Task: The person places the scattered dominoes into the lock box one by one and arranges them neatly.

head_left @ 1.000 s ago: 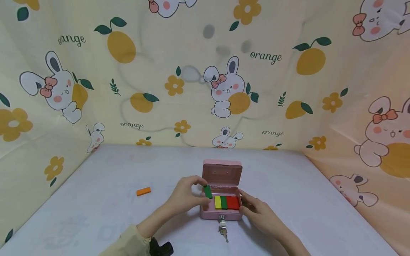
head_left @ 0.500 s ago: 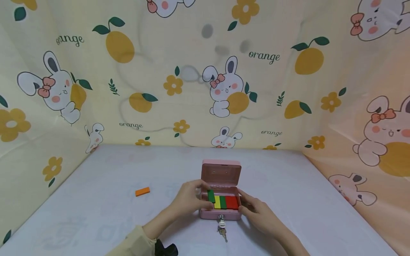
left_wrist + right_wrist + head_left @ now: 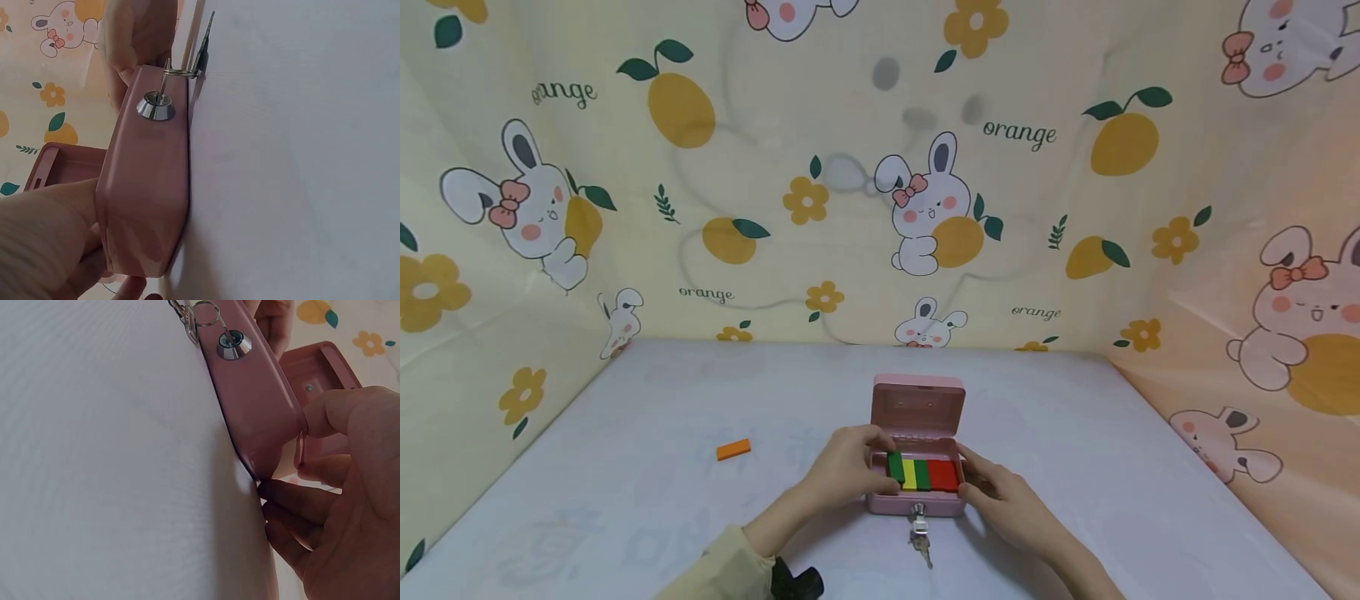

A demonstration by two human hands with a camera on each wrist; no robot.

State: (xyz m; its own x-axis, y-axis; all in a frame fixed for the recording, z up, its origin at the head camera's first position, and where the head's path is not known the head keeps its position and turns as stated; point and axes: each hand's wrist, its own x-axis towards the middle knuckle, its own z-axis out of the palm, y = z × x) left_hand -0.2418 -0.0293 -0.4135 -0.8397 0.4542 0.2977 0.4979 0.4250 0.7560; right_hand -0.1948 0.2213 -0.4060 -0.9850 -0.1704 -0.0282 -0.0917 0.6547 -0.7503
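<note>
A pink metal cash box (image 3: 895,504) stands on the table with its lid (image 3: 917,407) raised. Inside, a yellow block (image 3: 909,475), a green one (image 3: 922,476) and red ones (image 3: 943,476) lie side by side. My left hand (image 3: 844,468) reaches over the box's left side and pinches another green block (image 3: 894,466) between thumb and fingers, beside the yellow one. With thumb at the rim and fingers along the outer wall, my right hand (image 3: 1011,502) grips the box's right side. Both wrist views hide the blocks behind the front wall (image 3: 147,162).
Keys (image 3: 921,542) hang from the lock at the box's front, over the table. An orange block (image 3: 733,450) lies on the white tabletop (image 3: 647,500) to the left. A patterned cloth (image 3: 760,167) encloses the table's back and sides.
My left hand has moved slightly right and down, lowering the green block into the box until it lies beside the yellow one. The right hand has stayed on the box.
</note>
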